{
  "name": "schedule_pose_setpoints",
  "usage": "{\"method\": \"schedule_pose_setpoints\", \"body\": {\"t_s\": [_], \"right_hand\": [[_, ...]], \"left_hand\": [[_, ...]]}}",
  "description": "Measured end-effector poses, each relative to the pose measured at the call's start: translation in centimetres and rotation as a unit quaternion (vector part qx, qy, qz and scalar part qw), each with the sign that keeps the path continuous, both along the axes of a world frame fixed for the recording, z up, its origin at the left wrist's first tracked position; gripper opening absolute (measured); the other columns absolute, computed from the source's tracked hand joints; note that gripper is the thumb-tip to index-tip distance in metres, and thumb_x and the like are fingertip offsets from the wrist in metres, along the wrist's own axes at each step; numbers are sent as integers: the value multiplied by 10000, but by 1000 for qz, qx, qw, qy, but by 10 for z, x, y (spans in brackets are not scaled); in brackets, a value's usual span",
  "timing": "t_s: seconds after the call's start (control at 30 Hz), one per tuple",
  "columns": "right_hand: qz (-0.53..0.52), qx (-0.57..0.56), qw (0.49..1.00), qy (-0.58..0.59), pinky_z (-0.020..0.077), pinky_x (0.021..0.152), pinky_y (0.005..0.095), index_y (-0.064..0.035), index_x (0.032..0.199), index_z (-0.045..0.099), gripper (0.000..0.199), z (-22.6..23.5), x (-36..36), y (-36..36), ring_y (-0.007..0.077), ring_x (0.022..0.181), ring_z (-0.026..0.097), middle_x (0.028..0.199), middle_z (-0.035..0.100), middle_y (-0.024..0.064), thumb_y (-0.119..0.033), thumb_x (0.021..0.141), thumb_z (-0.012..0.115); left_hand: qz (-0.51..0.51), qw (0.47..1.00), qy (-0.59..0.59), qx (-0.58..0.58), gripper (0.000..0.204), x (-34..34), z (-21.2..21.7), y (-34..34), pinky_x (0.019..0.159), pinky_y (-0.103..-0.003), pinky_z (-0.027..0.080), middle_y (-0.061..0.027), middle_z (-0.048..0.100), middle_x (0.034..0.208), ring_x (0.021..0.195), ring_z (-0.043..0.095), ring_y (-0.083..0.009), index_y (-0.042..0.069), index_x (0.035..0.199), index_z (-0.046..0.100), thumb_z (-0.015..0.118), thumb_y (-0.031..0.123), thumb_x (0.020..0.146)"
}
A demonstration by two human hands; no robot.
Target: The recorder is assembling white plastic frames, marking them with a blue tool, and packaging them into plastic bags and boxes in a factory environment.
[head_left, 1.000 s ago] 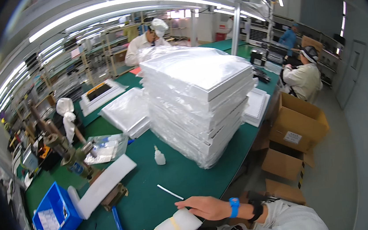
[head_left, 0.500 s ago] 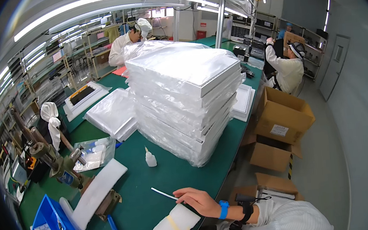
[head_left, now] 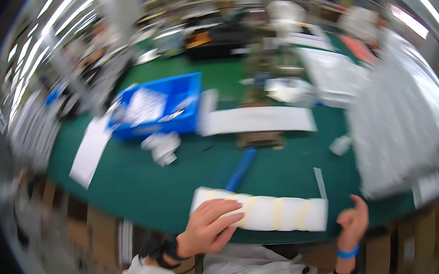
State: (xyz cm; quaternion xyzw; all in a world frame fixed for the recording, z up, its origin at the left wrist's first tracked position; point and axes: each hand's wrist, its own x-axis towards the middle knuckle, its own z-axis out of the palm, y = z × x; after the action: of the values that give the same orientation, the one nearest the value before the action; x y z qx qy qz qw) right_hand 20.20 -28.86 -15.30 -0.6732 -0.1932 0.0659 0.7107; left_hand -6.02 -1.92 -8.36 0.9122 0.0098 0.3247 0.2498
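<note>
A long white foam piece (head_left: pixel 263 213) with several yellow tape bands across it lies along the near edge of the green table. My left hand (head_left: pixel 213 226) holds its left end, fingers over the top and thumb lower down. My right hand (head_left: pixel 353 223), wearing a blue wristband, hovers past the foam's right end. Its index finger points up apart from the thumb, the other fingers are curled, and I see nothing in it. A thin white strip (head_left: pixel 320 183) stands out beyond the foam's right end. Behind the foam lies a blue handle (head_left: pixel 241 169).
A blue bin (head_left: pixel 187 108) with small parts stands left of a press-like tool on a base (head_left: pixel 261 139); a white foam strip (head_left: pixel 257 121) lies across it. Crumpled white tissue (head_left: pixel 162 148), a paper sheet (head_left: pixel 90 152) and a small white bottle (head_left: pixel 341 145) lie about. A plastic-wrapped stack (head_left: pixel 403 124) rises at right.
My view has swung left, blurring the picture. The foam piece now lies crosswise in front of me, my left hand further over it. My right hand is away from the thin strip.
</note>
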Motion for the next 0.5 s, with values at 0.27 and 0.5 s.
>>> {"method": "schedule_pose_setpoints", "body": {"t_s": [0.27,0.5], "right_hand": [[98,-50,994,12,467,745,326,70,1357,457,404,17,17,19,180,684,524,700,553,69,-202,1060,421],[64,-42,997,-15,436,658,305,116,1256,500,369,1,15,28,174,631,480,656,502,80,-167,1026,441]], "left_hand": [[297,931,-78,-197,199,-79,-55,-14,744,-308,523,-110,683,990,866,655,-239,-5,904,661,529,-102,791],[346,871,-235,-258,142,-92,-104,-59,666,-294,434,-104,596,851,750,539,-193,-1,818,589,452,-28,844]]}}
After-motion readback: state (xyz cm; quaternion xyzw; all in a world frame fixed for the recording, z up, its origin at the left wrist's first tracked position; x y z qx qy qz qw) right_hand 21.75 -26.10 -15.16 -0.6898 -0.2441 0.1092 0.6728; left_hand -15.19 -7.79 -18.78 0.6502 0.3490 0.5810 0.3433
